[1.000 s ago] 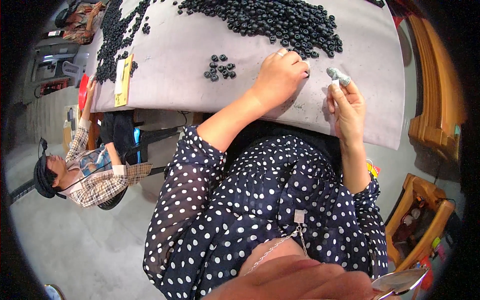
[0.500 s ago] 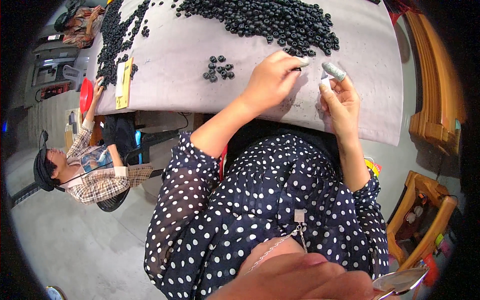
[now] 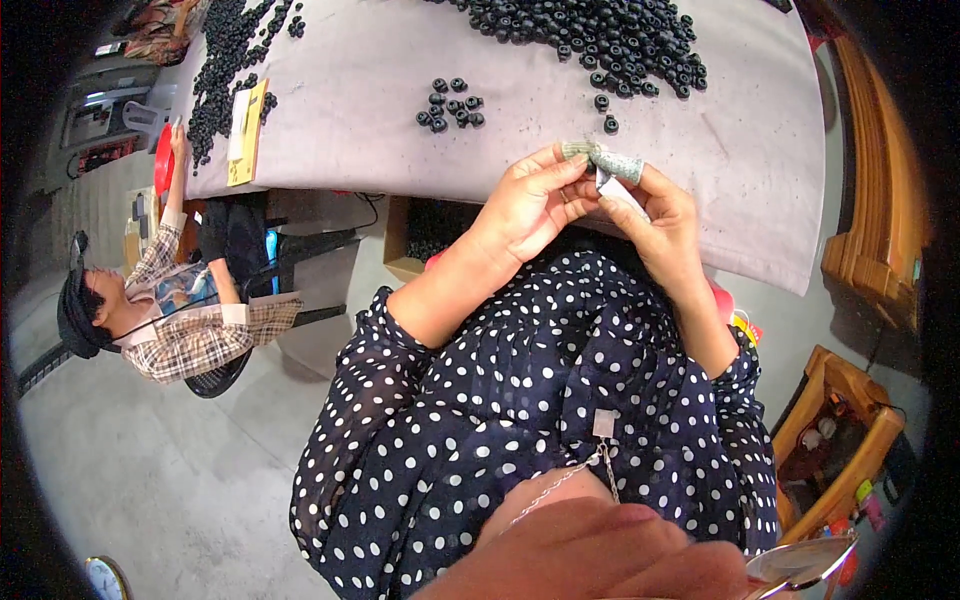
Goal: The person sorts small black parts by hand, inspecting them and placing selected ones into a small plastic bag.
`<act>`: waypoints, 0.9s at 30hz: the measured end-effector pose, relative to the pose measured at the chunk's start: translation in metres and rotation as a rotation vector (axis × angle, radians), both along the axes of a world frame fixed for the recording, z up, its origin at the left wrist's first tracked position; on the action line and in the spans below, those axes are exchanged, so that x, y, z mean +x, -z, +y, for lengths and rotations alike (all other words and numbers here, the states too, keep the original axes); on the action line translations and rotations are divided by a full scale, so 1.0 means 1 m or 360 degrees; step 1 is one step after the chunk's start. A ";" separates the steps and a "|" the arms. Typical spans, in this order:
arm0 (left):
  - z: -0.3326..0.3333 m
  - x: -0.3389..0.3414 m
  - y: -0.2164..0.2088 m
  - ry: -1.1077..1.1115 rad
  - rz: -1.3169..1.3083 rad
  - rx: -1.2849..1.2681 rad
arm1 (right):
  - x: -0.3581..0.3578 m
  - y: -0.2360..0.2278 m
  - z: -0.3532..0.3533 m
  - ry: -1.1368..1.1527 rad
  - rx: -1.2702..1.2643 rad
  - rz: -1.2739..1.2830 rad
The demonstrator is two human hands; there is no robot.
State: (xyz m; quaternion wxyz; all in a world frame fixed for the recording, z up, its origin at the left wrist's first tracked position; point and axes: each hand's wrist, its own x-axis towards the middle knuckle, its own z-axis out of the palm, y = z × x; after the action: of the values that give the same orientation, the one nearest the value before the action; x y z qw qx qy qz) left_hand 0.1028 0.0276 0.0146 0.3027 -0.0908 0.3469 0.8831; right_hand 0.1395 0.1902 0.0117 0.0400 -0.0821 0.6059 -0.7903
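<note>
Over the table's near edge, my two hands meet with their fingertips together. My left hand [image 3: 530, 205] is closed in a pinch on a small black ring-shaped part, mostly hidden by the fingers. My right hand [image 3: 660, 225] grips a small blade with a white grip [image 3: 622, 194], its tip at the left fingertips. Pale tape wraps a finger on each hand. Beyond them, a couple of loose black parts [image 3: 611, 125] lie below a large pile of black parts [image 3: 600, 45]. A small separate group of black parts [image 3: 450, 105] sits to the left.
A pale cloth [image 3: 350, 130] covers the table, with dark crumbs on it. At left, a seated person [image 3: 190, 310] reaches toward another black pile [image 3: 225, 80], near a yellow board [image 3: 242, 140] and a red bowl [image 3: 164, 160]. Wooden furniture [image 3: 875, 200] stands at right.
Both hands have drawn together and nearer to me, bringing the blade to the black part. My left hand has left the pile's edge. The view has shifted slightly.
</note>
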 end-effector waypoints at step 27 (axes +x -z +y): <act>0.009 0.029 -0.006 -0.0013 -0.0219 0.0240 | 0.012 -0.015 0.010 -0.0271 -0.0173 -0.0175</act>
State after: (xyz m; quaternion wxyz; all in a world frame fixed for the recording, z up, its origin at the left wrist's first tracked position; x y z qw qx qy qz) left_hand 0.1315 0.0368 0.0211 0.3281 -0.1295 0.2574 0.8996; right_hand 0.1516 0.2004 0.0269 0.1355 -0.0919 0.5499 -0.8190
